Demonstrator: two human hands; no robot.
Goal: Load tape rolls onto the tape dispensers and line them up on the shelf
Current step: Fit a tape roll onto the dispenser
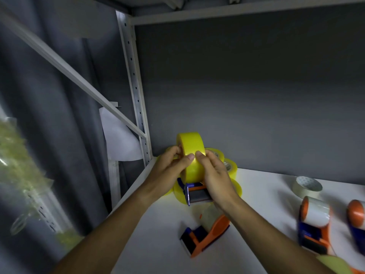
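Both hands, left hand [167, 168] and right hand [214, 171], grip yellow tape roll [192, 155]; dispenser [198, 192] sits below fingers. Find tape end under thumbs; keep roll square on hub.

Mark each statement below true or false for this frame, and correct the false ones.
1. Both hands hold the yellow tape roll mounted on a dispenser. True: left hand and right hand each have a grip on it.
2. The shelf is black. False: it is white.
3. A loose whitish roll lies flat at the right. True.
4. The dispenser near the front edge stands upright. False: it lies on its side.
5. More yellow rolls sit behind the hands. True.
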